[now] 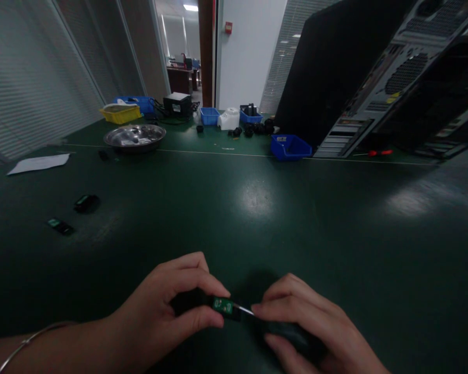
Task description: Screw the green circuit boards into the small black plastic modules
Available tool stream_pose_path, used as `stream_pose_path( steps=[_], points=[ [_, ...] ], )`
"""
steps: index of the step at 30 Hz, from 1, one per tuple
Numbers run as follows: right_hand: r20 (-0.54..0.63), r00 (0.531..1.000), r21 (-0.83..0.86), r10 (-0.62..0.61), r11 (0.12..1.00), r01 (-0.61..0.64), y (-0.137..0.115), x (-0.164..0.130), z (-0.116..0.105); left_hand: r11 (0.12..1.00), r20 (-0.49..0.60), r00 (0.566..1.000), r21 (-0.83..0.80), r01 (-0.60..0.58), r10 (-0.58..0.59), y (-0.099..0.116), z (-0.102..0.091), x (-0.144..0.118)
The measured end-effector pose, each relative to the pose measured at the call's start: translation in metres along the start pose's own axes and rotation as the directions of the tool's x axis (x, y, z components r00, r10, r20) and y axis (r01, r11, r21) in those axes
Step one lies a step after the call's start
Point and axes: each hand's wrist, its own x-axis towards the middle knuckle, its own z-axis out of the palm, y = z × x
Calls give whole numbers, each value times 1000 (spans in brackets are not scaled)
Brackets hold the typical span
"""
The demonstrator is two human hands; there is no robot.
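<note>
My left hand [171,306] pinches a small black part with a green circuit board [223,306] between thumb and forefinger, low over the dark green table [257,208]. My right hand [315,327] grips a dark-handled tool whose thin metal tip [244,310] touches the board's right edge. Both hands are close together at the near edge. A thin bracelet shows on my left wrist.
Two small black parts [86,202] [60,226] and a sheet of paper [39,163] lie at left. Farther back stand a metal bowl [134,137], yellow bin [120,113], blue bins [290,147] and a power supply [177,105]. Tilted computer cases [374,78] and a red screwdriver [380,152] occupy the right.
</note>
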Motion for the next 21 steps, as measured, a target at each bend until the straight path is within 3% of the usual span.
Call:
stream_pose_path(
  steps=[4,7,12,21],
  points=[
    [2,999,-43,-51,998,51,-1,1,1,999,-15,1000,-45,14,-15,-2,1,0],
    [-24,988,-215,-151,966,142,-3,0,2,998,7,999,-42,41,-41,-2,0,0],
    [-14,975,-442,-223,876,194,-8,-3,1,998,69,996,-22,63,-61,1,0,0],
    [-63,968,-418,-242,887,195,-7,-1,2,1000,49,999,-11,17,-16,-1,3,-2]
  ],
)
